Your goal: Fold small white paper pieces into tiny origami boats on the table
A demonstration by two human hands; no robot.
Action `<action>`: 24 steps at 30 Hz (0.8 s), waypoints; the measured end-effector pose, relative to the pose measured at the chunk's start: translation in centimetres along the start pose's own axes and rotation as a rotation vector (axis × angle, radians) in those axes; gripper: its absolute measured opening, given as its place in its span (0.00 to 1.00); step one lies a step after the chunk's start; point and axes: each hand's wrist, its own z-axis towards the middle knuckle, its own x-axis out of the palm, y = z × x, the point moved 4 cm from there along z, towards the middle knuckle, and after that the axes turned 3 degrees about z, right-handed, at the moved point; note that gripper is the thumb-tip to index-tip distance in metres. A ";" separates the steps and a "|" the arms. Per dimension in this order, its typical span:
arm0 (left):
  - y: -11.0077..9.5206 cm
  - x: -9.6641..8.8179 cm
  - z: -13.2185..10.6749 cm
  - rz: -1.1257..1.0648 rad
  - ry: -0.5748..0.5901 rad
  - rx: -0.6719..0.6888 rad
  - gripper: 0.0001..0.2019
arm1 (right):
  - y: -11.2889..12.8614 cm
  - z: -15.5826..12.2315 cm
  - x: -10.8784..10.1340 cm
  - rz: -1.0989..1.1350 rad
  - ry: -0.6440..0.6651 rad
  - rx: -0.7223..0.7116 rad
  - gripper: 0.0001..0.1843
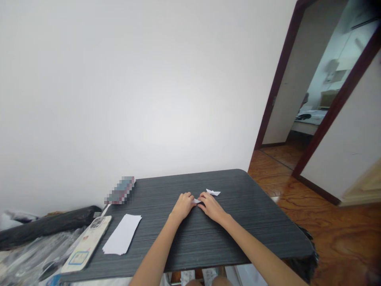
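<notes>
A small folded piece of white paper (196, 201) is pinched between my two hands, just above or on the dark table (238, 238). My left hand (183, 204) closes on its left side with the fingers curled. From the right, my right hand (210, 205) grips the other side, thumb and fingers together. Most of the paper is hidden under the fingers. Just beyond my right hand lies a folded white paper boat (213, 192). To the left, a stack of white paper sheets (122, 234) rests on the tabletop.
A phone in a pale case (87, 244) lies along the table's left edge. Behind it, a blurred-out device (120, 190) stands tilted near the wall. Plastic-wrapped items (44, 246) and a black roll (50, 226) are left of the table. A doorway opens at the right.
</notes>
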 end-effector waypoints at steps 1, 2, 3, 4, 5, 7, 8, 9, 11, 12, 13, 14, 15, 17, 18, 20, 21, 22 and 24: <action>0.3 -0.2 0.3 0.003 0.006 0.044 0.09 | -0.2 0.4 -0.1 0.033 0.010 -0.024 0.09; 0.5 -0.3 0.6 0.006 0.010 0.086 0.10 | -0.4 0.8 -0.1 0.064 0.021 -0.041 0.09; 0.7 -0.4 0.8 0.010 0.012 0.124 0.11 | -0.7 1.3 -0.1 0.096 0.030 -0.052 0.10; 0.9 -0.4 0.9 0.014 0.009 0.158 0.11 | -0.9 1.8 -0.1 0.133 0.039 -0.055 0.09; 1.2 -0.4 1.1 0.013 -0.001 0.180 0.12 | -1.2 2.4 0.0 0.180 0.039 -0.046 0.08; 1.8 -0.5 1.4 -0.023 -0.056 0.174 0.13 | -1.9 3.7 0.3 0.317 0.008 0.006 0.06; 2.2 -0.5 1.6 -0.076 -0.104 0.134 0.14 | -2.2 4.3 0.6 0.418 -0.018 0.047 0.06; 2.6 -0.6 1.6 -0.144 -0.158 0.078 0.15 | -2.6 4.9 0.9 0.537 -0.053 0.096 0.07; 3.4 -0.7 1.5 -0.305 -0.283 -0.052 0.17 | -3.1 5.7 1.6 0.832 -0.099 0.195 0.09; 3.5 -0.7 1.4 -0.394 -0.313 -0.083 0.18 | -3.2 5.9 1.7 0.950 -0.141 0.229 0.10; 3.5 -0.7 1.3 -0.486 -0.315 -0.088 0.19 | -3.1 6.0 1.9 1.026 -0.155 0.254 0.11; 3.3 -0.8 1.1 -0.576 -0.311 -0.093 0.19 | -2.9 5.9 1.9 1.070 -0.158 0.267 0.11; 3.2 -0.8 0.9 -0.665 -0.312 -0.107 0.19 | -2.5 5.7 1.7 1.100 -0.162 0.265 0.12; 2.7 -1.0 0.7 -0.839 -0.289 -0.142 0.17 | -2.0 5.2 1.3 1.156 -0.188 0.312 0.12; 2.5 -0.9 0.6 -0.932 -0.274 -0.167 0.16 | -1.7 4.9 1.0 1.171 -0.200 0.342 0.13; 2.3 -0.9 0.5 -1.077 -0.276 -0.222 0.13 | -1.5 4.6 0.5 1.155 -0.238 0.368 0.12; 2.1 -0.8 0.5 -1.102 -0.270 -0.226 0.13 | -1.4 4.5 0.3 1.138 -0.254 0.370 0.12; 2.0 -0.8 0.6 -1.090 -0.287 -0.227 0.12 | -1.4 4.4 0.1 1.114 -0.269 0.360 0.11; 2.1 -0.9 0.6 -1.045 -0.363 -0.238 0.09 | -1.3 4.3 -0.2 1.058 -0.281 0.302 0.09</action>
